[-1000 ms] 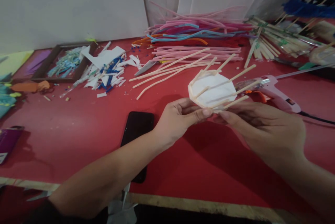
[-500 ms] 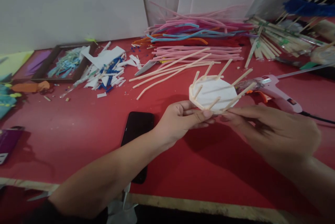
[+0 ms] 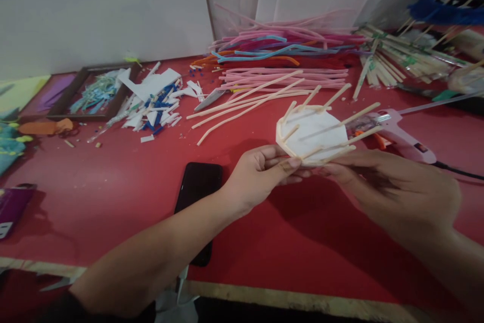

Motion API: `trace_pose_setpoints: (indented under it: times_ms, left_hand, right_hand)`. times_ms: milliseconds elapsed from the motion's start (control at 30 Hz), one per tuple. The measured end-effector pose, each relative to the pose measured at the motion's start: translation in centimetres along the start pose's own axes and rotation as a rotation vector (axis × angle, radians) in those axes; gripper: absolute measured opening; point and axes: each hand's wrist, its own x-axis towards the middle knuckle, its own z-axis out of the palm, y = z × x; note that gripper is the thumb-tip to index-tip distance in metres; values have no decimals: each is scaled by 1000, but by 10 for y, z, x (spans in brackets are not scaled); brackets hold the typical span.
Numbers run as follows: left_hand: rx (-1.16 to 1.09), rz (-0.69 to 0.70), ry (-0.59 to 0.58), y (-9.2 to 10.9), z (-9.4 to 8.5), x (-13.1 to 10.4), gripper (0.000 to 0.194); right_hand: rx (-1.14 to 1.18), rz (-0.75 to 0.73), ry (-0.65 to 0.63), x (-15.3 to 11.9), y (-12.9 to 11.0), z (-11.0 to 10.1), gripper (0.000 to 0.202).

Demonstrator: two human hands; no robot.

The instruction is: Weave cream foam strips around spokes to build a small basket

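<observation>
A round white disc (image 3: 317,129) with several short wooden sticks standing around its edge is held above the red table. My left hand (image 3: 268,172) pinches its lower left rim between thumb and fingers. At the lower right rim, my right hand (image 3: 393,192) grips the edge with thumb and forefinger. Its other fingers are curled and partly hidden. The sticks lean toward the right, and a pale cream strip runs along the disc's rim.
Behind lie loose cream strips (image 3: 242,106), pink pipe cleaners (image 3: 283,78) and a knife (image 3: 212,99). A pink glue gun (image 3: 404,136) rests at right. A black phone (image 3: 198,187) lies beside my left forearm. White scraps (image 3: 153,86) and a brown tray (image 3: 60,106) are further left.
The disc has turned and tilted a little between my hands, so its sticks now point further right. Both hands stay at the rim.
</observation>
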Motion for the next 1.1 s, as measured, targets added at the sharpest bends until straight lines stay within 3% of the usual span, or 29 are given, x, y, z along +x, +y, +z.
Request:
trace_pose_setpoints:
  times_ms: [467, 833, 1100]
  left_hand:
    - [7, 6, -6, 0, -2, 1, 48]
    - [0, -55, -6, -1, 0, 0, 50]
    - [48, 63, -13, -4, 2, 2, 39]
  right_hand:
    - [259, 48, -36, 4, -2, 5, 13]
    - [54, -46, -29, 0, 2, 2, 22]
    - [10, -216, -34, 9, -5, 0, 26]
